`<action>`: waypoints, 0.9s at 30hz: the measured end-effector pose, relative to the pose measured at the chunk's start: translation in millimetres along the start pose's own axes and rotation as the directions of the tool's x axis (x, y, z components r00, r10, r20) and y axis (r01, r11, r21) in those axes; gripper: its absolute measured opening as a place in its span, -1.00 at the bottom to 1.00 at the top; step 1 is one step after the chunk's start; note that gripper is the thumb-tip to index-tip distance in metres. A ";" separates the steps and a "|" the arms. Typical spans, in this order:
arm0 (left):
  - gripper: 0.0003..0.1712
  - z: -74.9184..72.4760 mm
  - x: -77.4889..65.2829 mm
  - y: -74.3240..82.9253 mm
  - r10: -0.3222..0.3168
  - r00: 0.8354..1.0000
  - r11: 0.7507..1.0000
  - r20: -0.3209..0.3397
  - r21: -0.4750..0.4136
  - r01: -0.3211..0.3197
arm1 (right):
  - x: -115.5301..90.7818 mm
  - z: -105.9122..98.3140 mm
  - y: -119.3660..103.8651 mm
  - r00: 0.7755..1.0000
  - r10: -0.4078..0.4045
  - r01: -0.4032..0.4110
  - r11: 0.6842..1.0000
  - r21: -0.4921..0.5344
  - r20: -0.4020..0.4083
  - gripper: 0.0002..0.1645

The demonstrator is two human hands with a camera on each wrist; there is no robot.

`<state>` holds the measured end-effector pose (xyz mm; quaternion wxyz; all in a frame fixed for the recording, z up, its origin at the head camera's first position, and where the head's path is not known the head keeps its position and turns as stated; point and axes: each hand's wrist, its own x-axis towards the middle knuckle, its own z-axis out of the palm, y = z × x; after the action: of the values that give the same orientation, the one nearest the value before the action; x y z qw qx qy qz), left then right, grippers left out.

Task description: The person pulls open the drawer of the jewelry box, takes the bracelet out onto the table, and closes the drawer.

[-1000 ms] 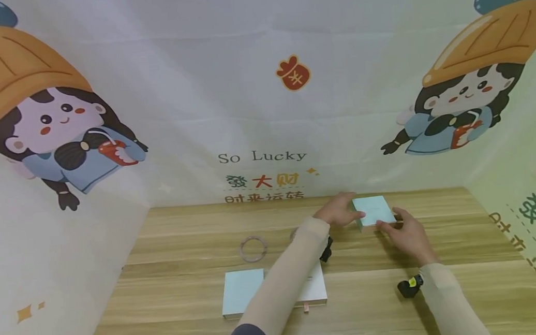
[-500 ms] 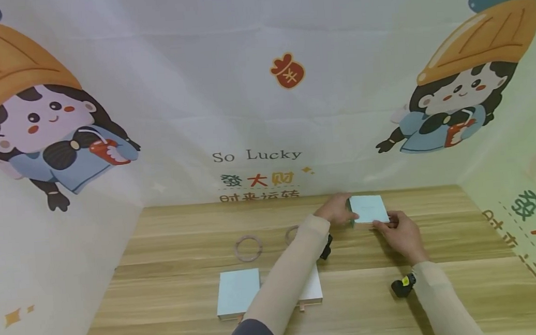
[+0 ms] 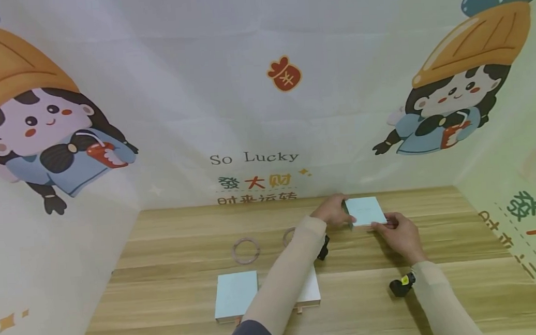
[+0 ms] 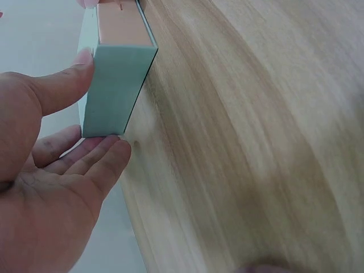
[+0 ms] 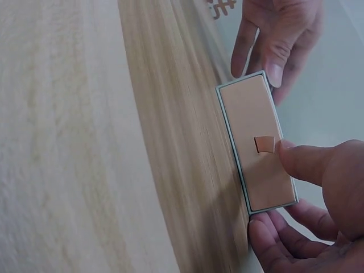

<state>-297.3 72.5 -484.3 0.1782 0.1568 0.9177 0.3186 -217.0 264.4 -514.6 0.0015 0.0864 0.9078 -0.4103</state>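
At the back right of the wooden table, both hands hold a small pale-blue jewellery box (image 3: 365,211). My left hand (image 3: 333,212) grips its left end, thumb at the top edge and fingers at the far corner, as the left wrist view shows. My right hand (image 3: 402,236) holds the right end. In the right wrist view its thumb (image 5: 310,162) lies at the upper edge beside a small pull tab (image 5: 265,144), with the other fingers round the corner. The box's peach drawer front (image 5: 244,114) sits flush within the shell. Whether the box touches the table cannot be told.
Another pale-blue box (image 3: 236,294) lies at the front left of the table (image 3: 173,278). Beside it a white box (image 3: 310,289) is partly covered by the left sleeve. Behind them lie a bangle (image 3: 246,263) and a second, half-hidden bangle (image 3: 284,235). A printed cloth wall (image 3: 177,142) stands behind.
The right fingers have closed in against the box's right side. The whole head view has shifted slightly left; the box and left hand stay almost in place relative to the table.
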 end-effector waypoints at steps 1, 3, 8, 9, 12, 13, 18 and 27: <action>-0.14 -0.5 -0.8 -0.2 -0.003 1.000 1.000 -0.007 0.000 0.003 | -0.2 -0.6 0.2 1.000 -0.005 0.005 1.000 0.007 0.003 -0.22; -0.15 -1.0 -2.2 -1.1 -0.001 1.000 1.000 -0.023 0.005 0.001 | -0.3 -1.7 1.0 1.000 -0.013 0.013 1.000 0.027 0.008 -0.23; -0.23 -0.5 -6.0 -3.7 0.006 0.998 1.000 -0.063 0.030 -0.004 | 0.2 -3.6 4.8 1.000 -0.019 0.017 0.997 0.071 0.023 -0.27; -0.25 -0.2 -7.2 -4.2 0.007 0.998 0.999 -0.070 0.032 -0.005 | 0.5 -4.0 5.7 0.999 -0.018 0.016 0.997 0.075 0.027 -0.27; -0.36 0.6 -11.0 -5.4 0.010 0.996 1.000 -0.094 0.007 -0.009 | 1.0 -5.0 7.9 0.999 -0.022 0.019 0.996 0.088 0.033 -0.28; -0.42 1.0 -11.9 -6.0 0.009 0.995 1.000 -0.102 -0.007 -0.010 | 1.2 -5.2 8.5 0.999 -0.026 0.022 0.996 0.092 0.033 -0.29; -0.62 3.3 -12.9 -10.6 -0.002 0.992 0.998 -0.126 -0.057 -0.006 | 3.1 -4.5 11.6 0.997 -0.065 0.061 0.991 0.120 0.033 -0.37; -0.46 5.4 -25.2 -13.4 -0.010 0.988 0.998 -0.154 -0.061 0.000 | 7.3 -12.1 16.9 0.982 -0.153 0.139 0.982 0.125 0.112 -0.37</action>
<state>-275.0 55.2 -491.1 0.1123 0.1239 0.9190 0.3571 -220.7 285.5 -519.7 0.0212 -0.0054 0.8845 -0.4661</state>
